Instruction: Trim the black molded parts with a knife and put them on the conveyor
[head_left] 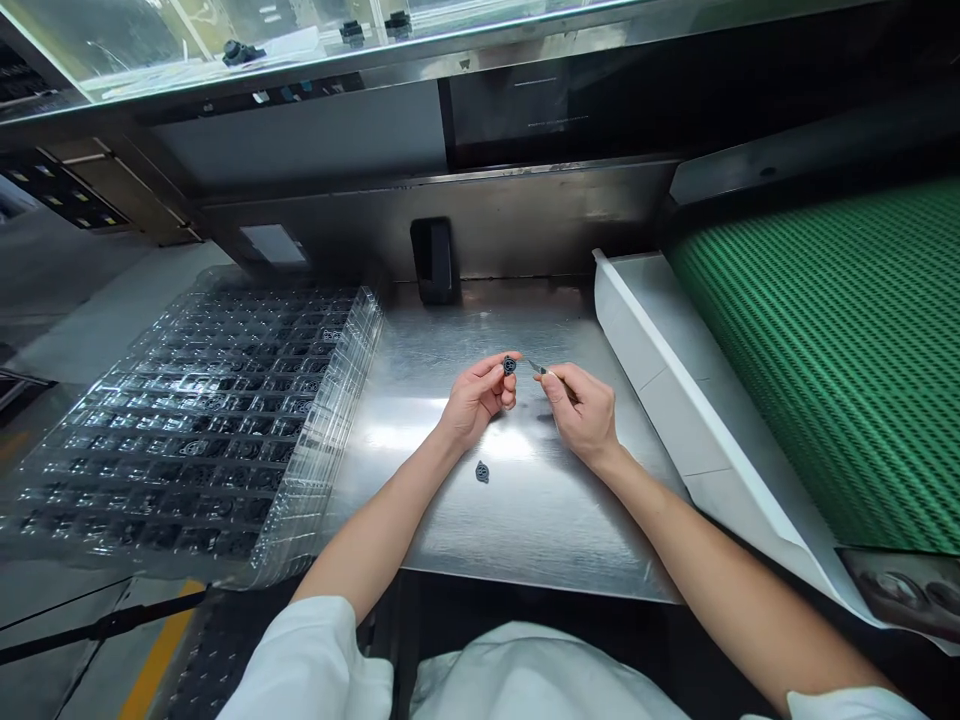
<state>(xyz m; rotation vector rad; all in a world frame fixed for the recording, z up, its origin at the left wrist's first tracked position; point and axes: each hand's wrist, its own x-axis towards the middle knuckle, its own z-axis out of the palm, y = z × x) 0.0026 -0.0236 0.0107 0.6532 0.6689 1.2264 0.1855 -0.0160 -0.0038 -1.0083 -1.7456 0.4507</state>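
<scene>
Between the thumb and fingers of my left hand (478, 398) is a small dark moulded part (509, 366) with round openings in its face. My right hand (586, 410) is closed around the handle of a thin pointed trimming knife (541, 370). Its tip points left toward the held part, with a small gap between them. A second dark part (482, 472) of similar shape lies flat on the metal worktop (540, 545), below my left hand. Most of the knife's handle is hidden in my right fist.
Stacked clear plastic trays (217, 420) with dark parts in their pockets stand on the left. A white-walled chute (675, 400) and a green conveyor belt (847, 350) run along the right. Against the back panel leans a black phone-like device (433, 260). A lit shelf (300, 60) is above.
</scene>
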